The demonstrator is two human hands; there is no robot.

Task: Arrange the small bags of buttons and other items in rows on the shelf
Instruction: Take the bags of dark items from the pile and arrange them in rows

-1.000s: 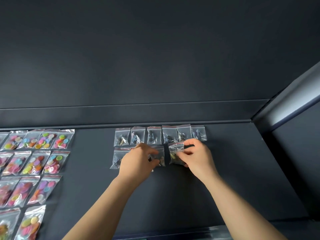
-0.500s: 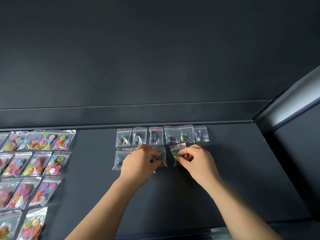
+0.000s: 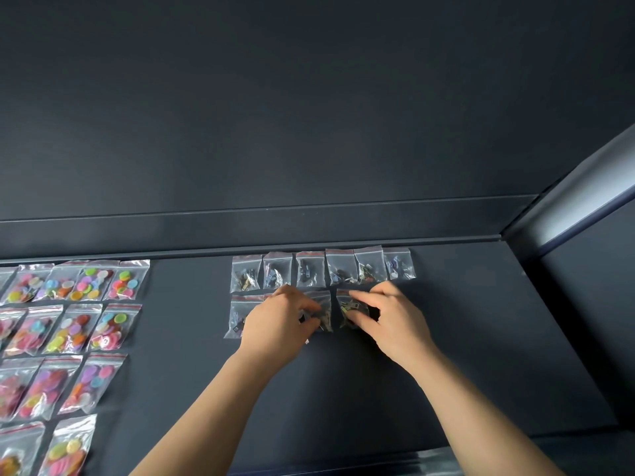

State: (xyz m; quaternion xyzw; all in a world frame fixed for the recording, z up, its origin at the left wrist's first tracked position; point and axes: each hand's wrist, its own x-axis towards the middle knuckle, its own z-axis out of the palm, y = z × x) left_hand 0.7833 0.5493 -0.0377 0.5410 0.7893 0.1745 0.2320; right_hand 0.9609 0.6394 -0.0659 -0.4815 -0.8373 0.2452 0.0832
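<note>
While both hands work the second row, small bags lie flat on the dark shelf (image 3: pixel 464 355).

The left hand (image 3: pixel 275 324) pinches one bag of dark bits (image 3: pixel 321 312); the right hand (image 3: pixel 388 321) presses fingertips on the neighbouring bag (image 3: pixel 347 307), grip unclear. Six bags (image 3: pixel 323 269) line the back; button bags (image 3: pixel 86 314) fill the left.

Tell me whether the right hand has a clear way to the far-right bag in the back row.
Probably yes. The right hand rests on a front-row bag, and the far-right bag lies just beyond it, uncovered, with only bare shelf between.
</note>
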